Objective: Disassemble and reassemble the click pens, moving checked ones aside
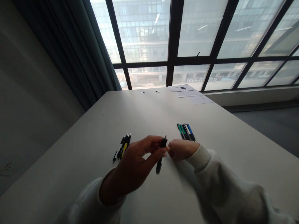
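Over the middle of the table, my left hand (140, 160) pinches a black pen (159, 165) between thumb and fingers. The pen is held nearly upright, a thin tip pointing away and the thicker end toward me. Close against it on the right is my right hand (183, 149), its fingers curled closed; whatever they hold, if anything, is hidden. Just beyond my left hand lies a loose group of black pens (121, 146), one with yellow and one with white on it. Past my right hand, several pens (185, 132) in green, black, white and blue lie side by side.
The white table (77, 168) stretches toward a large window. Printed sheets (183, 89) lie at its far right end, with two small white pieces (158, 91) at the far edge. A dark curtain (77, 46) hangs at the left.
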### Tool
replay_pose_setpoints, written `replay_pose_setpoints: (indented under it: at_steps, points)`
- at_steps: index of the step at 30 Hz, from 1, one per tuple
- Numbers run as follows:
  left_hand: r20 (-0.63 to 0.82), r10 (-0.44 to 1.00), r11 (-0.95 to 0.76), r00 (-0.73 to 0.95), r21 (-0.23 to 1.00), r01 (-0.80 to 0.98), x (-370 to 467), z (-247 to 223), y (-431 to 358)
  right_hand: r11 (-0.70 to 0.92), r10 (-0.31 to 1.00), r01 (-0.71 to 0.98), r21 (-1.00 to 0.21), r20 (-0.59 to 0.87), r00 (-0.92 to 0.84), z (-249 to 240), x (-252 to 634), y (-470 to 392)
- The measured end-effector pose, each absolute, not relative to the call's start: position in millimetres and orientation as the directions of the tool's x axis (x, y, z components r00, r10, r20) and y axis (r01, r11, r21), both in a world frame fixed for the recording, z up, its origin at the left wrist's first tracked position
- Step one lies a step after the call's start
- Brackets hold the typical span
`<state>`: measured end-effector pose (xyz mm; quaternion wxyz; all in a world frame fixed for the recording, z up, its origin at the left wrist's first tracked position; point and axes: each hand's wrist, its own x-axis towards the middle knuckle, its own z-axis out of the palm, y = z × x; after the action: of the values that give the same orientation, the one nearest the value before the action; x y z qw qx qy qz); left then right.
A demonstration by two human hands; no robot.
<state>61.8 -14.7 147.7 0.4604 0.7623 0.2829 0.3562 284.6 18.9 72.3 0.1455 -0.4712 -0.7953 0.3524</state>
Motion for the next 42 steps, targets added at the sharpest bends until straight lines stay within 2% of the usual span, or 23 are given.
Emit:
replay_pose_setpoints:
  at_steps: [2,3,6,9,12,19,26,37,42]
  points:
    - [0.26,0.754,-0.389,0.604,0.917,0.091,60,148,-16,0.332,0.826,0.623,-0.708,-0.101,-0.555,92,288,16]
    - [0.249,0.749,-0.371,0.614,0.925,0.077,59,149,-17,0.353,0.822,0.561,-0.749,-0.039,-0.568,103,290,13]
    - [0.207,0.726,-0.299,0.656,0.954,0.029,57,152,-22,0.288,0.845,0.198,-0.937,0.151,-0.514,134,296,-1]
    - [0.142,0.694,-0.226,0.705,0.974,0.026,56,154,-26,0.348,0.848,-0.108,-0.931,0.362,-0.387,149,295,-15]
    - [0.105,0.678,-0.154,0.727,0.988,0.001,57,154,-25,0.407,0.818,-0.223,-0.886,0.462,-0.344,152,288,-21]
    - [0.095,0.644,-0.072,0.759,0.995,-0.064,59,152,-22,0.446,0.794,-0.226,-0.866,0.499,-0.347,156,277,-25]
    - [0.099,0.645,-0.083,0.758,0.995,-0.059,59,152,-22,0.373,0.814,-0.272,-0.887,0.453,-0.364,158,277,-27]
    - [0.093,0.629,-0.128,0.772,0.992,-0.015,58,154,-20,0.351,0.792,-0.194,-0.916,0.401,-0.46,161,279,-30]
    - [0.117,0.696,-0.167,0.708,0.986,0.001,59,150,-17,0.442,0.801,-0.081,-0.893,0.434,-0.412,163,279,-32]
